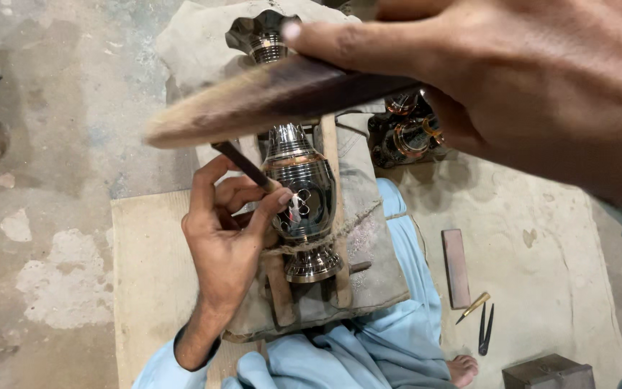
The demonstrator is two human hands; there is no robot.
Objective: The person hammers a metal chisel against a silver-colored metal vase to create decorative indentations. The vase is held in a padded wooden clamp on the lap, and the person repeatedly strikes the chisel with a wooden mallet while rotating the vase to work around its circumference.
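A shiny metal vase (302, 189) lies on a cloth-covered wooden rest (368, 266), tied down with twine (325, 241). My left hand (228, 230) holds a thin dark chisel (242, 164) with its tip against the vase's engraved belly. My right hand (520, 79) is raised close to the camera, gripping a dark wooden mallet (275, 97) that blurs across the vase's neck. The vase's flared mouth (257, 32) shows above the mallet.
To the right on the floor cloth lie a reddish sharpening stone (456, 268), a brass-tipped tool (474, 307) and dark dividers (484, 330). More metalware (406, 135) sits behind. A wooden board (145, 281) lies at left; a grey block (548, 373) at bottom right.
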